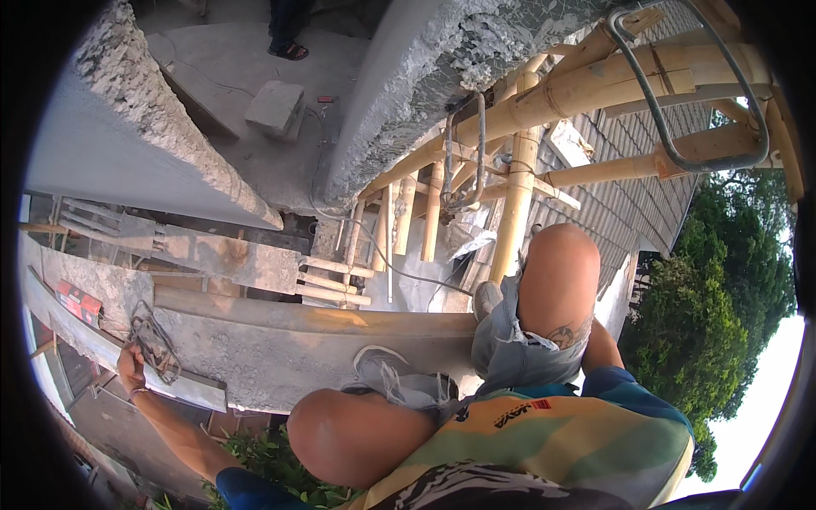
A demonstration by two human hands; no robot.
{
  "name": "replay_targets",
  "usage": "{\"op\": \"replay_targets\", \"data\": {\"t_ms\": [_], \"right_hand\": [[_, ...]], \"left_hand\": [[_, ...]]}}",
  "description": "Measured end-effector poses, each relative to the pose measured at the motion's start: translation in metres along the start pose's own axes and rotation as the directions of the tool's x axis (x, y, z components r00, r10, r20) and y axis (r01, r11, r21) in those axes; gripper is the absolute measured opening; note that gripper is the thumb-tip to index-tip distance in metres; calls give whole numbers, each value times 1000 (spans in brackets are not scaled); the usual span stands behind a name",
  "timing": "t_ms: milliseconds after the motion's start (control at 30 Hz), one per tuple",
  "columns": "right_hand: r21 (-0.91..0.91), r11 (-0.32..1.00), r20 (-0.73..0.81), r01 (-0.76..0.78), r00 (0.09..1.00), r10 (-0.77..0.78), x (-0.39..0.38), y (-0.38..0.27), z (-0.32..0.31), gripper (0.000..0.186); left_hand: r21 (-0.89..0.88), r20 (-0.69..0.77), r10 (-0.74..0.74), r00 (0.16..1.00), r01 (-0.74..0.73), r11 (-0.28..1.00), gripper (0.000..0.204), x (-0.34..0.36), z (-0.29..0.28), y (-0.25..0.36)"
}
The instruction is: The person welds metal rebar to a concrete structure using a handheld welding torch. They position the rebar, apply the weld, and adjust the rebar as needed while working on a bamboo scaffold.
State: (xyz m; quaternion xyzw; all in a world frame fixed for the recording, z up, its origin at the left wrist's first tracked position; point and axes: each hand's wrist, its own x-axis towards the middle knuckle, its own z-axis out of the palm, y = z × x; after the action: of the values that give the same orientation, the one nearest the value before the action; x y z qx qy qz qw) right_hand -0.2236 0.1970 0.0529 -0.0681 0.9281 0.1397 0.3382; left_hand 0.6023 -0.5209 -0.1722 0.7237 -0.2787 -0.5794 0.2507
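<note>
My left hand [130, 367] reaches out to the far left, its fingers closed at the edge of a long, pale flat bar [191, 388]. The bar runs along the outer side of a rough concrete ledge [246, 361]. Right beside the hand lies a loose tangle of dark cord or wire [155, 342]. A red box-like packet [79, 300] rests on the ledge beyond it. My right arm [602, 347] goes down behind my raised right knee, which hides the hand.
I sit high on the ledge, feet on a beam [408, 327]. Bamboo scaffolding [517, 200] with bent metal bars [680, 161] rises ahead right, beside a tiled roof [650, 200]. A pale block [276, 109] lies on the floor beyond, near another person's foot [289, 52]. A cable [374, 246] hangs across.
</note>
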Motion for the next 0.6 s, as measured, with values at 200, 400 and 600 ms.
{"op": "replay_targets", "data": {"t_ms": [200,400,600], "right_hand": [[-3,997,-38,83,996,-83,25,3,9,50],[-63,987,-75,150,985,-154,34,18,17,52],[-180,970,-85,161,980,-179,29,48,42,53]], "left_hand": [[-28,139,-39,990,43,999,11,-80,35,-30],[-156,157,102,982,-77,985,18,-195,91,-57],[-211,162,587,793,-553,806,16,-356,157,-52]]}}
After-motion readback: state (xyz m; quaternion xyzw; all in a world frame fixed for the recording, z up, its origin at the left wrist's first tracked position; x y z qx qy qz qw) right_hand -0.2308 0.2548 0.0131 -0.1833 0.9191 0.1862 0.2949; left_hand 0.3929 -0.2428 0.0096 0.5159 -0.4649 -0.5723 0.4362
